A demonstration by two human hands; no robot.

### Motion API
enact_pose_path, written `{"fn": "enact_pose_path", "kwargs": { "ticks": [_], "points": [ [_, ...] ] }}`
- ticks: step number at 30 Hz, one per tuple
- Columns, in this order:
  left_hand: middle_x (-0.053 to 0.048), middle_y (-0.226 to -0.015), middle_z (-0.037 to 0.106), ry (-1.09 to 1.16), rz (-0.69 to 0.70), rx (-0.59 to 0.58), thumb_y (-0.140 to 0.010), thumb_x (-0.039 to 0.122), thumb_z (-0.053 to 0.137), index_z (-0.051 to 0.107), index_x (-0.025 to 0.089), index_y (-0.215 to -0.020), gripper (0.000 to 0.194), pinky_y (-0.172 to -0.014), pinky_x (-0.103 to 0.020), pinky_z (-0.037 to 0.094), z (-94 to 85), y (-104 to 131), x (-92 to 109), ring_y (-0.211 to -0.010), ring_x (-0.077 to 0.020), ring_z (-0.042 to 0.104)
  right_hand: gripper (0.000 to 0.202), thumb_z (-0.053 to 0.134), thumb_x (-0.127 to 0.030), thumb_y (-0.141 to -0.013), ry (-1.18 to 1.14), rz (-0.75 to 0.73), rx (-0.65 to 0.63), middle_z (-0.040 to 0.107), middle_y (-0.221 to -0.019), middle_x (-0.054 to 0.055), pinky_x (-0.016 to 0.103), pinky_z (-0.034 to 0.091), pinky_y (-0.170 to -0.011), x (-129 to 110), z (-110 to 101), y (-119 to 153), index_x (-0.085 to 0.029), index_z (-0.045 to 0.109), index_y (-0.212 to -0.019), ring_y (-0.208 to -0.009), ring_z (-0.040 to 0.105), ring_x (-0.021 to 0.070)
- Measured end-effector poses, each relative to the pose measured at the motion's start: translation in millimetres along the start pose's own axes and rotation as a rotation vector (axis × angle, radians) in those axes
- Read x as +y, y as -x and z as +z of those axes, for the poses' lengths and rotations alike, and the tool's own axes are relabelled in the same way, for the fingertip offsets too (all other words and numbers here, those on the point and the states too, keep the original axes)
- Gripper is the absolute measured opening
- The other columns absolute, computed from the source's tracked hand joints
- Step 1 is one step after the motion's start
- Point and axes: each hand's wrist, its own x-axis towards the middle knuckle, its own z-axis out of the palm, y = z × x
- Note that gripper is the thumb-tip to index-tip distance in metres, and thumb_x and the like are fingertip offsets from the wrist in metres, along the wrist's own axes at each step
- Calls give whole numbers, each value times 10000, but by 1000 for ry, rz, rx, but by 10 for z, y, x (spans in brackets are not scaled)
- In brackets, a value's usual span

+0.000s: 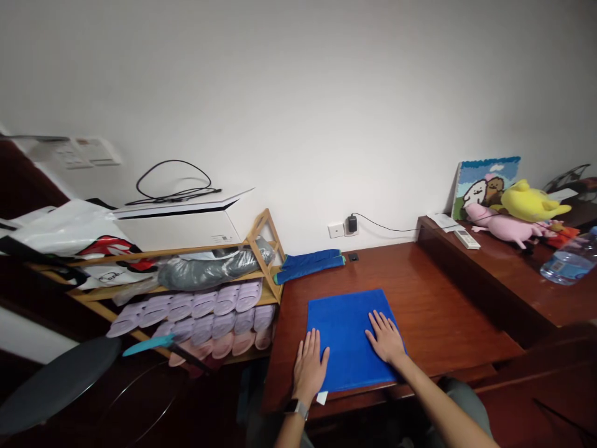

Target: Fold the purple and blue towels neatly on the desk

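Note:
A bright blue cloth (349,336) is spread flat on the reddish-brown wooden desk (438,305), with a small white tag (321,397) sticking out at its near left corner. My left hand (310,367) lies flat across the cloth's left edge, fingers pointing away from me; a watch is on that wrist. On the right part of the cloth rests my right hand (386,336), palm down with the fingers spread. Neither hand grips anything. Behind the cloth, a folded dark blue fabric piece with green edges (310,264) lies at the desk's back left.
Left of the desk stands a wooden rack (268,249) holding several slippers (226,298), a white box (180,227) and bags. A raised ledge on the right carries plush toys (504,225), a remote (467,239) and a water bottle (569,261). A black charger (352,222) is plugged into the wall.

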Motion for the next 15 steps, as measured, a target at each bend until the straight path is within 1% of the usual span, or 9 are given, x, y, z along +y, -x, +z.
{"fn": "enact_pose_path", "kwargs": {
  "ticks": [2,3,6,8,10,12,13,15],
  "points": [
    [-87,-1673,356,-5,-7,11,-1072,509,276,249,211,-1650,651,-1271,-514,284,0,27,-63,-1557,-264,311,721,189,-593,-1039,-2,23,25,295,-1700,60,448,179,-1268,25,-30,-64,-208,326,-1633,-1571,257,256],
    [-87,-1671,363,-6,-4,18,-1071,509,277,251,212,-1650,651,-1272,-513,281,3,35,-77,-1556,-263,312,727,180,-584,-1041,-1,30,40,290,-1701,68,444,171,-1271,41,-37,-96,-187,322,-1633,-1574,247,255],
    [-90,-1672,364,-7,1,26,-1070,512,276,271,199,-1645,655,-1272,-498,286,10,54,-92,-1554,-257,318,763,162,-570,-1043,15,35,34,214,-1719,94,427,79,-1294,90,-15,-161,-106,246,-1643,-1603,133,239],
    [-95,-1671,364,-11,0,18,-1068,510,276,299,183,-1636,656,-1273,-489,289,10,59,-99,-1551,-258,325,779,158,-577,-1042,21,34,4,173,-1725,101,425,40,-1300,114,23,-178,-87,203,-1646,-1608,89,234],
    [-108,-1661,381,-21,-2,20,-1068,504,280,339,165,-1621,652,-1275,-488,286,3,38,-79,-1545,-262,337,784,155,-583,-1041,21,32,-7,151,-1726,102,425,31,-1301,127,56,-182,-87,183,-1647,-1608,80,232],
    [-120,-1648,403,-22,5,36,-1070,490,279,367,160,-1610,639,-1272,-494,291,-7,-38,14,-1538,-267,354,783,152,-588,-1041,19,29,-3,147,-1726,97,430,29,-1302,129,70,-183,-95,184,-1648,-1608,76,233],
    [-120,-1645,408,-12,22,47,-1073,479,274,368,164,-1609,629,-1270,-500,295,-10,-101,101,-1535,-268,359,782,150,-588,-1041,18,28,0,149,-1725,97,433,31,-1302,128,71,-183,-96,188,-1648,-1608,75,234],
    [-112,-1649,401,26,84,60,-1080,450,260,347,180,-1618,608,-1265,-507,302,-2,-274,362,-1537,-266,356,780,153,-583,-1042,18,28,3,161,-1723,101,435,35,-1301,124,65,-186,-94,194,-1647,-1608,78,234]
  ]
}}
